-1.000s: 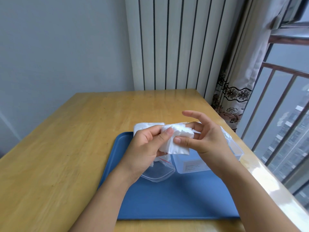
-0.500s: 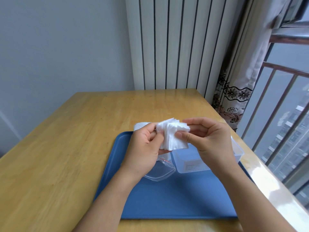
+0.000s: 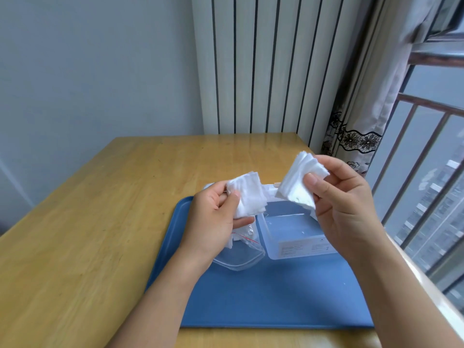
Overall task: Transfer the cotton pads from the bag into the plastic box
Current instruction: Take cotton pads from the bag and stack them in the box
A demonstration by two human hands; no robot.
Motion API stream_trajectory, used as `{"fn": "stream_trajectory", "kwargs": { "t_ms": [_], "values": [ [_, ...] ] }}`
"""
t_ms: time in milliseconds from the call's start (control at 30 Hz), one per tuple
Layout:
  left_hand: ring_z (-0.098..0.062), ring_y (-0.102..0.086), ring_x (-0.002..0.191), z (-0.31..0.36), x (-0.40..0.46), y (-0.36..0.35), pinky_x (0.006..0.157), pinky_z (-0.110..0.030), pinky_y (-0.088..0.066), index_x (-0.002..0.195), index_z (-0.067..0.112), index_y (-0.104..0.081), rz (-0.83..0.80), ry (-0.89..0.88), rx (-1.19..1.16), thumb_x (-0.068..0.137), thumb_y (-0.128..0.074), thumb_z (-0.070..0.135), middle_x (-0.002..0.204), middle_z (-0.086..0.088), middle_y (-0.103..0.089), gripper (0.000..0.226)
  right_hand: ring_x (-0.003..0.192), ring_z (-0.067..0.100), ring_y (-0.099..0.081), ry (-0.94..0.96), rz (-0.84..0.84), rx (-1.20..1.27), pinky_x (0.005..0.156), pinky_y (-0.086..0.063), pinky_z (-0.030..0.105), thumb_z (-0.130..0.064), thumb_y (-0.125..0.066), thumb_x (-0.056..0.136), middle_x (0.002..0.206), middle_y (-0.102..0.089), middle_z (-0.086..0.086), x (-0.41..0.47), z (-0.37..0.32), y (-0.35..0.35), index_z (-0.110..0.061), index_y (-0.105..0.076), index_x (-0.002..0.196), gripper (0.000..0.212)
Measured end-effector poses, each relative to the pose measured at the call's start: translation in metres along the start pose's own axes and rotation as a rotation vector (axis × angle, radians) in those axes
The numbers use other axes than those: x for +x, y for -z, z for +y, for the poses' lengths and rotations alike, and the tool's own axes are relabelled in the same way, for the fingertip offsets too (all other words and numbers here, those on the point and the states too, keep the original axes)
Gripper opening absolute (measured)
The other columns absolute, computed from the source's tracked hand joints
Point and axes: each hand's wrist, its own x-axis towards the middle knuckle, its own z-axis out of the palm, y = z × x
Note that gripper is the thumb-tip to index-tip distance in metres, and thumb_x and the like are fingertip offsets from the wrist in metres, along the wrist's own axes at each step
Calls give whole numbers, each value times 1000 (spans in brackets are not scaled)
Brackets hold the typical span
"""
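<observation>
My left hand [image 3: 216,219] pinches a small stack of white square cotton pads [image 3: 248,197] above the left part of the blue tray [image 3: 276,297]. My right hand [image 3: 344,204] pinches a second, thicker stack of cotton pads [image 3: 298,182], held higher over the clear plastic box [image 3: 296,237]. The box stands open on the tray with its lid tipped back. Below my left hand lies the clear zip bag [image 3: 241,257] with a red seal line, a few pads showing in it.
The tray sits on a wooden table [image 3: 100,222] near its right edge. A white ribbed radiator [image 3: 263,64] stands behind the table. A patterned curtain [image 3: 356,136] and a window railing [image 3: 414,172] are close on the right.
The single stack held between both hands has been split. My right hand moved up and right with one part, while my left hand kept the other part.
</observation>
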Motion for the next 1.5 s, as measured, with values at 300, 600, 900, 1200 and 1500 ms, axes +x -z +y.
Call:
{"fn": "stream_trajectory", "kwargs": {
  "t_ms": [300, 600, 900, 1200, 1500],
  "values": [
    [-27, -72, 105, 6, -5, -8, 70, -25, -58, 114, 13, -74, -194, 92, -9, 103, -42, 2, 106, -7, -78, 35, 69, 25, -71, -13, -53, -495, 70, -61, 39, 1, -88, 69, 77, -75, 6, -5, 17, -8, -17, -68, 112, 50],
    [-20, -74, 102, 4, -8, -9, 76, -28, -60, 114, 12, -71, -201, 29, -15, 95, -64, 18, 106, -6, -78, 20, 66, 20, -74, 46, 15, -543, 64, -59, 27, -9, -90, 69, 76, -78, 11, -6, 23, -10, -17, -69, 109, 46],
    [-18, -70, 108, 7, -8, -11, 84, -33, -59, 126, 14, -64, -230, 118, -252, 105, -44, 10, 121, -7, -73, 29, 100, 4, -68, -46, 15, -557, 88, -49, 26, -47, -66, 83, 108, -76, -8, -6, 26, -8, -28, -74, 112, 36],
    [-16, -67, 112, -1, -19, -33, 83, -26, -55, 146, 18, -41, -343, 66, -209, 100, -52, 24, 135, -14, -63, 47, 130, -7, -50, -146, -240, -596, 99, -56, 32, -69, -30, 92, 141, -48, -27, -24, 36, -24, -48, -18, 155, 68],
    [-17, -74, 91, -1, -13, -19, 72, -26, -56, 137, 34, -39, -106, -35, 36, 77, -82, 15, 101, 1, -79, 77, 81, 20, -71, -79, -269, -541, 75, -57, 41, -20, -91, 73, 89, -77, 15, -3, 17, -1, -10, -78, 96, 28]
  ]
}}
